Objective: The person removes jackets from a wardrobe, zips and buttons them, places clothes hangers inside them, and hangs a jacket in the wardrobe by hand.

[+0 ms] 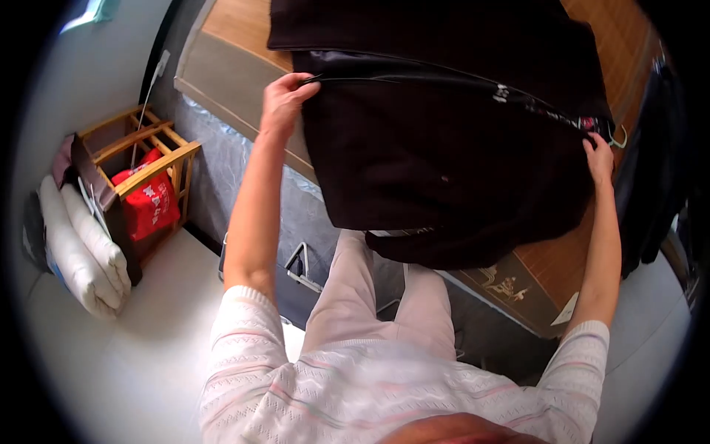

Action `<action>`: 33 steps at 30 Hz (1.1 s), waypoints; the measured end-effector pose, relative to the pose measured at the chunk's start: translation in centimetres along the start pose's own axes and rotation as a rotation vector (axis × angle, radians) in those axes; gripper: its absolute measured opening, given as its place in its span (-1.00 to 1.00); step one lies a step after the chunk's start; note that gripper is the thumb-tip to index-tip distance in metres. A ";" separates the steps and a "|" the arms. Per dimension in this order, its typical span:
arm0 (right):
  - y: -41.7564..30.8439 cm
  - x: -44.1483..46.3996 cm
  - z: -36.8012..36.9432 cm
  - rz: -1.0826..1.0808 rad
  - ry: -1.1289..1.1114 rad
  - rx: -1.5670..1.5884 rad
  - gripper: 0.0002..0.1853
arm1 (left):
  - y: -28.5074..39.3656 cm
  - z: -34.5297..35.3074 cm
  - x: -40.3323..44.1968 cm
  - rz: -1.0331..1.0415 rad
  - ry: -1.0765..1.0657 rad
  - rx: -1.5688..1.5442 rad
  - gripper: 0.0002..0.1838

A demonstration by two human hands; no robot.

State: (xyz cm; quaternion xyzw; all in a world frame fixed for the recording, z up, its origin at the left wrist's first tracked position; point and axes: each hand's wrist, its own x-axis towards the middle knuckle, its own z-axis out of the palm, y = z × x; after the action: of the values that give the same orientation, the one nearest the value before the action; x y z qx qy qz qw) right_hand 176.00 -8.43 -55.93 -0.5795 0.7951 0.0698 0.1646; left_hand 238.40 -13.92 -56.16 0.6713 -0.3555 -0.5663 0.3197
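Left hand [282, 105] and right hand [600, 158] pinching edges | dark cloth [451, 159] spread between (some beyond)

Dark garment [444, 155] spread above a brown-topped platform [558, 259]. The left hand [283, 103] pinches the black trim at the garment's upper left; the right hand [600, 161] grips the same edge at its right end. To the garment's left, a wooden frame [171, 157] with a red bag [151, 200] and thick white bedding [81, 248]; to its right, dark clothes [651, 163].
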 end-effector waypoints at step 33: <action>-53.4 -2.7 -4.3 -1.370 -0.010 0.361 -0.65 | 4.1 -3.7 0.9 0.211 -0.303 -0.393 -0.74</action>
State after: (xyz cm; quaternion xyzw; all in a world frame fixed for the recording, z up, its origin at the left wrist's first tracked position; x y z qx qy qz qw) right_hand 226.41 -24.34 -46.67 -0.9127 0.2502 -0.1794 0.2687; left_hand 241.67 -16.87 -52.65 0.4631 -0.3504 -0.6821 0.4444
